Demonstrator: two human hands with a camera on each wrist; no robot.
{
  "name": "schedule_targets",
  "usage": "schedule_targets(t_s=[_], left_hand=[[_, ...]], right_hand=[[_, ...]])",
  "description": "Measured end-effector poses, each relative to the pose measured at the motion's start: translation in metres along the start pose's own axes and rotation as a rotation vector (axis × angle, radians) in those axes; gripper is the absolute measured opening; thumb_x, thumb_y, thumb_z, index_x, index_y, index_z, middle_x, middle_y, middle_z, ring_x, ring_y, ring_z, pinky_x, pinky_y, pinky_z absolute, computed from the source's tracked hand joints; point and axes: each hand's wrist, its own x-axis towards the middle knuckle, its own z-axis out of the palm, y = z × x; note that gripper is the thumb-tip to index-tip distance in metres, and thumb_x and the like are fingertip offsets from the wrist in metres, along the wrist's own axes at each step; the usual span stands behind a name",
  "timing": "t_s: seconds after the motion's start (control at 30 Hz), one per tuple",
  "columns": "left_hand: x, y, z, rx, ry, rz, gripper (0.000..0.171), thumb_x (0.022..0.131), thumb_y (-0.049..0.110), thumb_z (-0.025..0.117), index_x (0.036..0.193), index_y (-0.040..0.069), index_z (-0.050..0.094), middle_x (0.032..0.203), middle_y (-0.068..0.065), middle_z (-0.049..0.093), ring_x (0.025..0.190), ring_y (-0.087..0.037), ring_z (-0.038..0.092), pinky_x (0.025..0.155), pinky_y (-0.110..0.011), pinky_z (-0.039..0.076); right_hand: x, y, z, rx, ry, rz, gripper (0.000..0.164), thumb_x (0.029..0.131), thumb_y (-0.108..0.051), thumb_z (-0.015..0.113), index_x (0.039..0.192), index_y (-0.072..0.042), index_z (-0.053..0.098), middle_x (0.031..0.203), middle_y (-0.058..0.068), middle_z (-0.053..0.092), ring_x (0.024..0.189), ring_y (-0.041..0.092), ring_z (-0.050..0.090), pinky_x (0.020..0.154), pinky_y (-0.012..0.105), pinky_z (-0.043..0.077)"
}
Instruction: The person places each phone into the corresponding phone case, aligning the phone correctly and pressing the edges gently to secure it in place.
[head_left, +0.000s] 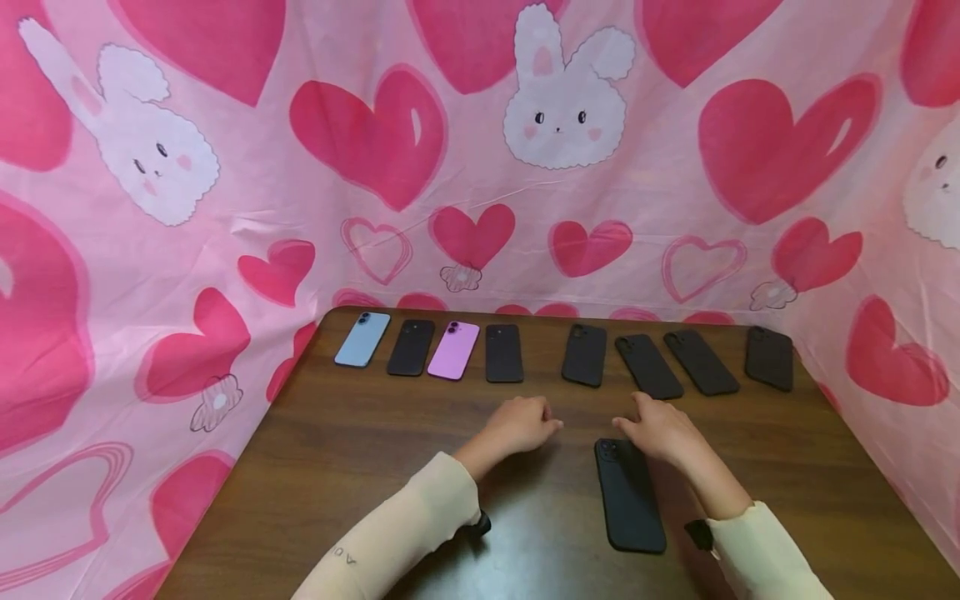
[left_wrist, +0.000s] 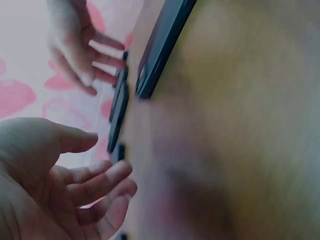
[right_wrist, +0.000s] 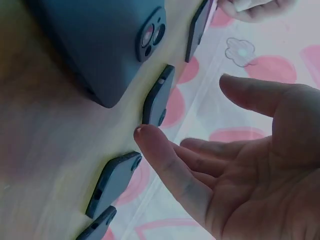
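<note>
A black phone (head_left: 632,502) lies back up on the table, its camera bump at the far left corner. My right hand (head_left: 664,430) hovers by the top right of that phone, holding nothing. Over in the right wrist view, its thumb and fingers (right_wrist: 165,167) spread loosely apart from the phone (right_wrist: 100,45). To the left of this phone, my left hand (head_left: 521,423) is over the table with loosely bent fingers and nothing in them. The left wrist view has its palm (left_wrist: 30,200) turned toward the camera, below the phone's edge (left_wrist: 162,55).
Along the far edge of the brown table (head_left: 360,467) runs a row of phones: a light blue one (head_left: 363,339), a pink-purple one (head_left: 453,351), and several black ones (head_left: 504,353). A pink cloth (head_left: 645,192) with hearts and rabbits hangs behind and at both sides.
</note>
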Motion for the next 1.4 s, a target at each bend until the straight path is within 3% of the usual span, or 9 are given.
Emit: schedule_targets(t_s=[0.23,0.47,0.67,0.8,1.13,1.4], left_hand=[[0.017,-0.026,-0.028,0.030,0.110,-0.105,0.036,0.098,0.042,0.064,0.112,0.009,0.066,0.104,-0.007,0.070,0.097,-0.025,0.066,0.085,-0.040,0.053],[0.034,-0.043,-0.038,0.042,0.189,-0.155,0.046,0.096,0.042,0.067,0.116,0.000,0.063,0.111,-0.017,0.068,0.105,-0.036,0.065,0.089,-0.047,0.053],[0.046,-0.049,-0.039,0.039,0.178,-0.200,0.056,0.097,0.042,0.065,0.127,-0.004,0.058,0.124,-0.021,0.063,0.118,-0.039,0.057,0.100,-0.050,0.048],[0.052,-0.050,-0.041,0.029,0.177,-0.243,0.062,0.096,0.043,0.066,0.134,-0.005,0.054,0.132,-0.023,0.059,0.122,-0.041,0.054,0.100,-0.053,0.049],[0.075,-0.045,-0.043,0.093,0.182,-0.264,0.067,0.097,0.044,0.064,0.136,-0.009,0.053,0.133,-0.026,0.058,0.123,-0.039,0.056,0.107,-0.048,0.044],[0.084,-0.042,-0.049,0.114,0.167,-0.310,0.064,0.098,0.042,0.061,0.137,-0.008,0.053,0.135,-0.026,0.057,0.124,-0.039,0.055,0.106,-0.048,0.044]], right_hand=[[0.028,-0.003,-0.004,0.022,0.012,0.032,0.073,0.100,-0.039,0.059,0.144,0.015,0.037,0.140,0.040,0.047,0.127,0.057,0.047,0.101,0.067,0.039],[0.052,-0.008,-0.005,0.044,-0.025,0.083,0.077,0.100,-0.042,0.056,0.149,0.012,0.032,0.146,0.039,0.042,0.131,0.057,0.042,0.105,0.067,0.037],[0.067,-0.010,-0.003,0.050,-0.024,0.095,0.078,0.101,-0.044,0.054,0.149,0.013,0.032,0.146,0.040,0.040,0.133,0.057,0.040,0.107,0.066,0.036],[0.077,-0.013,-0.003,0.067,-0.009,0.113,0.080,0.100,-0.047,0.055,0.148,0.013,0.031,0.145,0.039,0.042,0.132,0.056,0.042,0.106,0.065,0.038],[0.106,-0.018,-0.006,0.095,-0.016,0.171,0.086,0.101,-0.048,0.052,0.149,0.017,0.025,0.150,0.040,0.034,0.137,0.055,0.036,0.111,0.062,0.035],[0.126,-0.020,-0.003,0.074,-0.010,0.193,0.077,0.100,-0.047,0.052,0.140,0.018,0.042,0.139,0.040,0.047,0.127,0.054,0.049,0.105,0.060,0.043]])
